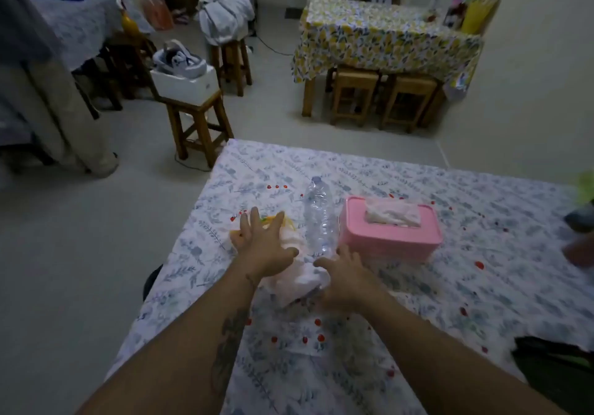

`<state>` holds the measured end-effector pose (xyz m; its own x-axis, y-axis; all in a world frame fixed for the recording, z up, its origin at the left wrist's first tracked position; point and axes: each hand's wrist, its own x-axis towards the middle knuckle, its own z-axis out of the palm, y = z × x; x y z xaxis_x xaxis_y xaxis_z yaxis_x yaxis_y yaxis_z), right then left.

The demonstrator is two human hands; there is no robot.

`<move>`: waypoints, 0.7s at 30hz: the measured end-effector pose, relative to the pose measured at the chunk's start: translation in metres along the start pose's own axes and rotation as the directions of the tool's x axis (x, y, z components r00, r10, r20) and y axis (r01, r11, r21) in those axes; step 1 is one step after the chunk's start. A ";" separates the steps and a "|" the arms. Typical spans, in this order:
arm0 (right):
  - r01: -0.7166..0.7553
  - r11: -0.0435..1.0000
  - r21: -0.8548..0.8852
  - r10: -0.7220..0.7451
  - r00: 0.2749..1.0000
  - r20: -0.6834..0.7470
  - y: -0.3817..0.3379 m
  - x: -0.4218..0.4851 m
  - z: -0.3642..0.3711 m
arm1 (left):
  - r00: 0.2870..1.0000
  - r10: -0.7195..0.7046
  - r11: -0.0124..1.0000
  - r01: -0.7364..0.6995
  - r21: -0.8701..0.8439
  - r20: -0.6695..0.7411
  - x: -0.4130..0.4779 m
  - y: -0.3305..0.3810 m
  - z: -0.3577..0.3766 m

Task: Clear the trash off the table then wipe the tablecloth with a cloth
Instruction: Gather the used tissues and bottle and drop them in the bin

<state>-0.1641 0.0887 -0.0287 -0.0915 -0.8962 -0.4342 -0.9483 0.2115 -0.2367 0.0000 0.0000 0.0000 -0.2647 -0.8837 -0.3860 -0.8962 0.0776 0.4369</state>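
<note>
1. Both hands reach out over the surface draped in a white tablecloth printed with blue-grey leaves and small red berries — a two-sided approach, I judge, meant to gather the loose trash into one heap before lifting it away.
2. The left hand is spread wide, fingers fanned, palm down on a crumpled yellow-and-white wrapper; it presses or covers the wrapper and has not closed around it.
3. The right hand is also spread, fingers loosely curved, lying against the right edge of a wad of crumpled white paper tissue. Whether it touches or only hovers I cannot tell.
4. The tissue wad lies between the two hands, with more white scraps running up under the left palm. It looks soft, light and much creased — likely to compress easily and shed pieces if scooped carelessly.
5. A clear, empty, crinkled plastic water bottle lies on its side just beyond the right hand's fingertips, its cap pointing away.
6. To the right of the bottle, close beside it, sits a pink rectangular plastic tissue box with white tissue showing in its slot; probably not trash.
7. No wiping cloth is identifiable; clearing appears barely begun.
</note>
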 end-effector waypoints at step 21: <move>-0.200 0.925 0.324 0.329 0.848 -0.416 -0.062 0.068 -0.087 | 0.988 0.154 0.970 -0.155 -0.188 -0.019 0.063 -0.040 -0.064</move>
<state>-0.1374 -0.0195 0.0317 -0.5159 -0.8525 -0.0849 -0.7600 0.5011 -0.4139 0.0421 -0.0886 0.0103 -0.3925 -0.8700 -0.2984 -0.7612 0.1253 0.6362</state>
